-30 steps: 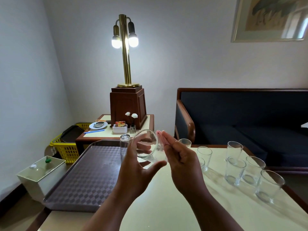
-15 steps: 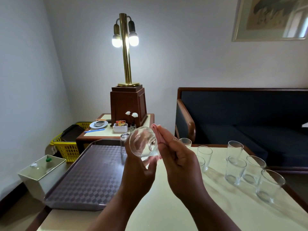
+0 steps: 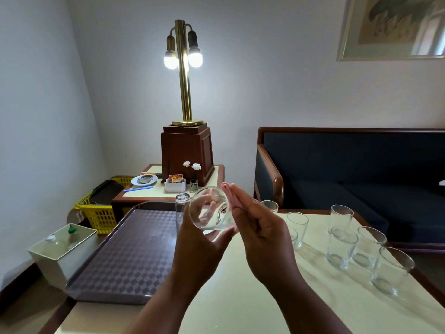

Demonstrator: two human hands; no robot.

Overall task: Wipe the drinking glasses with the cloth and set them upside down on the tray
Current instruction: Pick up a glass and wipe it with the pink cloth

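My left hand (image 3: pixel 199 247) grips a clear drinking glass (image 3: pixel 209 209) in the air above the table, tilted with its mouth towards me. My right hand (image 3: pixel 261 230) holds a pink cloth (image 3: pixel 228 190) flat against the glass's right side; only the cloth's edge shows past the fingers. A purple checkered tray (image 3: pixel 125 249) lies at the left of the table, with one glass upside down (image 3: pixel 182 203) at its far edge, partly behind the held glass. Several upright glasses (image 3: pixel 342 247) stand at the table's right.
The cream table (image 3: pixel 240 300) has a dark wooden rim. A dark sofa (image 3: pixel 349 169) stands behind it at the right. A side table with a lit lamp (image 3: pixel 184 75) is behind the tray. A yellow basket (image 3: pixel 100 213) and a white box (image 3: pixel 62 244) sit on the floor at the left.
The held glass has turned so its mouth faces me more, and it sits a little higher. My right hand has stayed against its side with the cloth.
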